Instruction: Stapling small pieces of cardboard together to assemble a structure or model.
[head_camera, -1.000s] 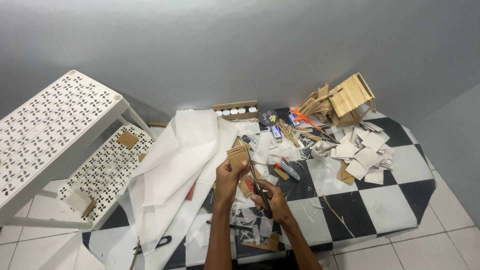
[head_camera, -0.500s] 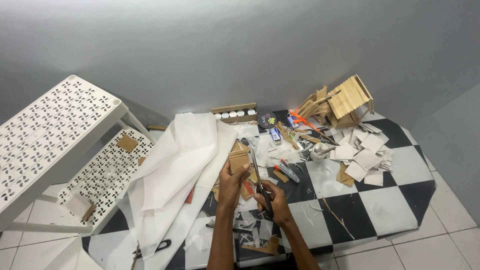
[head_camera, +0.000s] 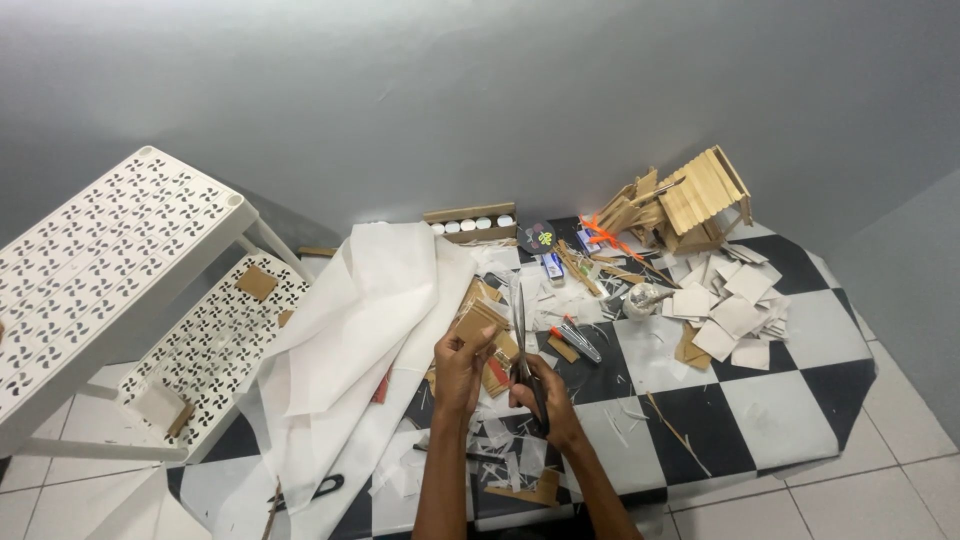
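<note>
My left hand (head_camera: 462, 368) holds a small brown cardboard piece (head_camera: 479, 321) up over the checkered mat (head_camera: 790, 400). My right hand (head_camera: 540, 393) grips a pair of scissors (head_camera: 520, 325) with dark handles, the blades pointing up and away, right next to the cardboard piece. Both hands are close together at the middle of the view. Small paper and cardboard scraps (head_camera: 500, 440) lie under my forearms.
A large white paper sheet (head_camera: 350, 330) lies at left. A white perforated rack (head_camera: 110, 260) stands far left. A stick-built model house (head_camera: 690, 200), square cardboard pieces (head_camera: 730, 310), a tray of small white pots (head_camera: 470, 224) and another pair of scissors (head_camera: 310, 490) lie around.
Both hands have lowered slightly and stay together; the scissors' blades now stand beside the cardboard piece. The view has shifted a little.
</note>
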